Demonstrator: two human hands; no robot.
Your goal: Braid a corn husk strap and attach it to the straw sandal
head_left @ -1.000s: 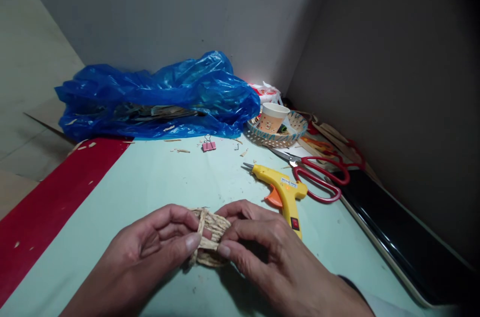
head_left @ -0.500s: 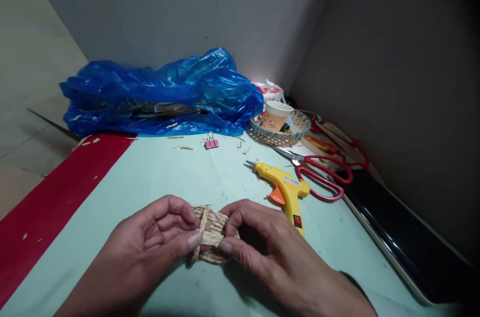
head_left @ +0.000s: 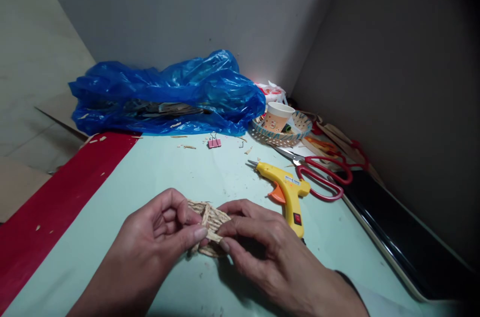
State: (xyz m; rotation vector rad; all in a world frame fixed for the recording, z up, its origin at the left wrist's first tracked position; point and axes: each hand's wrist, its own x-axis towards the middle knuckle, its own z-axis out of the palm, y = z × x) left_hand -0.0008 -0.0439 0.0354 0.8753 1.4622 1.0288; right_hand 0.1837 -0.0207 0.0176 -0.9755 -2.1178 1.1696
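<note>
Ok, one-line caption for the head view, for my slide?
Left hand and right hand pinch a small woven straw piece at the table, glue gun alongside.

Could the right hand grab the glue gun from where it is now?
Probably yes. The glue gun lies just beyond the right hand, nothing between them. But it and the left hand both pinch the straw piece, so it must let go first.

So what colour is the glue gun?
The glue gun is yellow with an orange trigger, seen best in the head view.

Grey walls [head_left: 210, 12] meet in a corner — dim light.
</note>
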